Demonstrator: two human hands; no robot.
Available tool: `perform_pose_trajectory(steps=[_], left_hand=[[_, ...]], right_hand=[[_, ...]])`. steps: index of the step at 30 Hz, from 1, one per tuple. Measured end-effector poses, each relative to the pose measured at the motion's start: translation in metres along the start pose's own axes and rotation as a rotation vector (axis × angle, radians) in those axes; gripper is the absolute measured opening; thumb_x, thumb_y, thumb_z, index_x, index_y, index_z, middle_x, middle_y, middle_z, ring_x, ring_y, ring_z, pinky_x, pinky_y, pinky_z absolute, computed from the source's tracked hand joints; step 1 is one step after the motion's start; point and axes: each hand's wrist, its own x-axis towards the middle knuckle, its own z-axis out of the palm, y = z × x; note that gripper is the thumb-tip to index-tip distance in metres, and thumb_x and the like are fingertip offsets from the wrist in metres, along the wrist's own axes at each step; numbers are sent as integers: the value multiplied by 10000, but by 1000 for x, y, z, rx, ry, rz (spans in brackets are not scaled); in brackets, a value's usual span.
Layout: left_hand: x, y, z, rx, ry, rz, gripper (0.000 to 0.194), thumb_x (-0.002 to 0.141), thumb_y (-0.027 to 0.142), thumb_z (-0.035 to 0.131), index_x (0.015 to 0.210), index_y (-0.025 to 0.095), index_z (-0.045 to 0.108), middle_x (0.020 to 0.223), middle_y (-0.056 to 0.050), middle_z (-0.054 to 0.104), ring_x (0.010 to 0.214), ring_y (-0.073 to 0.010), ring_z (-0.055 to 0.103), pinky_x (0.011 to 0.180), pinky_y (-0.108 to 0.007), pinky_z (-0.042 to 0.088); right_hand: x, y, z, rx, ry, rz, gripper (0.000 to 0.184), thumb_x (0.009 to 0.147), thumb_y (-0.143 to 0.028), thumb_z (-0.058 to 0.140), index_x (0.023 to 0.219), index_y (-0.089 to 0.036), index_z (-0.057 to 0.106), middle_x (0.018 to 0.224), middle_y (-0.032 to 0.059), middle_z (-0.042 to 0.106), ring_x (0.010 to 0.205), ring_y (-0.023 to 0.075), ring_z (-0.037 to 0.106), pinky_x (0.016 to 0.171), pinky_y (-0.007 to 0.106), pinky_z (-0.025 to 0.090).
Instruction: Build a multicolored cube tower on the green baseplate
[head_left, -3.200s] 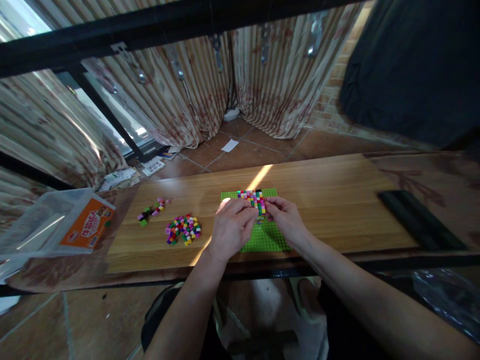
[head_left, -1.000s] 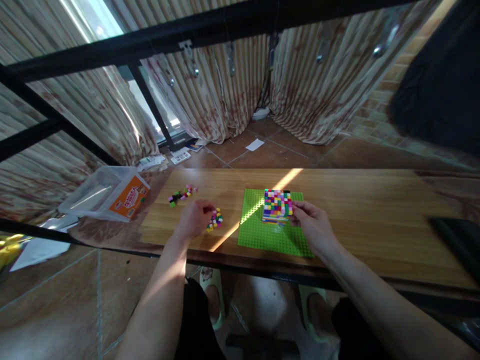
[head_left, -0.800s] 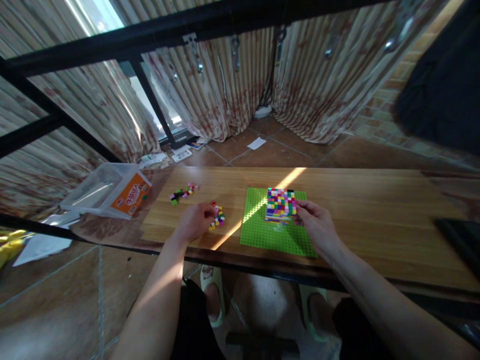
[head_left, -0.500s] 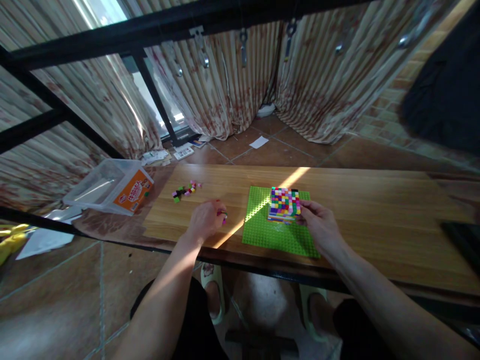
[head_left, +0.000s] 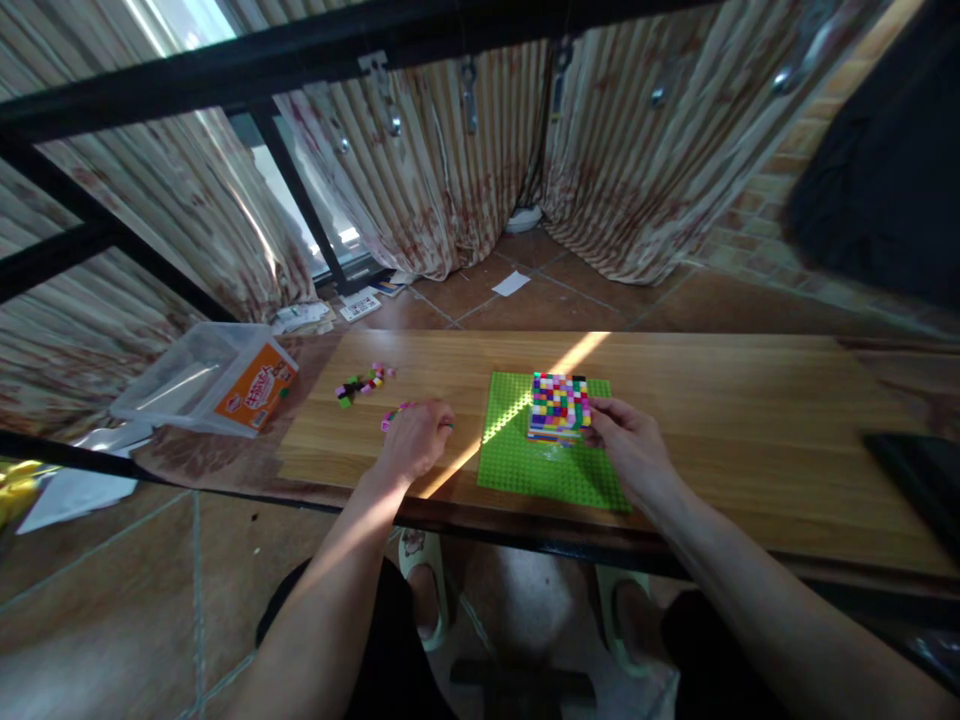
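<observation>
A multicoloured block of small toy bricks stands on a green studded baseplate. My right hand is closed at the block's right side, its thumb and fingers against the edge. My left hand is over the wooden table, left of the baseplate. Its fingers are pinched together, and a small greenish bit shows at the tips, too small to make out clearly. Several pink bricks lie just behind that hand, partly hidden by it. Farther left is a loose cluster of mixed-colour bricks.
A clear plastic box with an orange label stands off the table's left end. A dark flat object lies at the right end of the wooden table. Black metal bars cross in front of the curtains.
My left hand has shifted slightly, and pink bricks now show on the table behind it. My right hand stays at the block. The whole view has moved a little.
</observation>
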Motion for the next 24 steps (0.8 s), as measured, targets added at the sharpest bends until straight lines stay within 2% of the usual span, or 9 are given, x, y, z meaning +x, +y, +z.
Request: perform_pose_trajectory(steps=[5, 11, 17, 24], left_hand=[[5, 3, 3, -274, 163, 86, 108, 825, 222, 598, 866, 215, 698, 861, -28, 720, 804, -163, 653, 761, -289, 488], [3, 43, 6, -663, 241, 139, 122, 842, 258, 607, 857, 209, 718, 892, -20, 722, 852, -143, 655, 812, -271, 502], [0, 79, 13, -873, 235, 203, 129, 842, 273, 622, 835, 185, 716, 872, -25, 712, 837, -135, 642, 806, -270, 514], [7, 89, 18, -1093, 150, 111, 173, 811, 305, 662, 908, 171, 711, 873, -32, 714, 774, -126, 646, 723, -264, 542]], right_hand=[[-1, -3, 2, 19, 4, 8, 340, 539, -406, 741, 772, -163, 694, 611, -1, 651, 516, 102, 514, 502, 240, 423], [0, -3, 3, -12, 0, -23, 352, 559, -442, 740, 771, -166, 690, 619, 8, 656, 518, 109, 517, 496, 243, 431], [1, -1, 1, -12, -16, -22, 326, 569, -415, 721, 783, -171, 692, 609, 1, 638, 529, 114, 509, 506, 246, 416], [2, 0, 1, -31, -37, -42, 312, 605, -421, 699, 791, -170, 694, 603, 1, 624, 521, 113, 495, 490, 243, 386]])
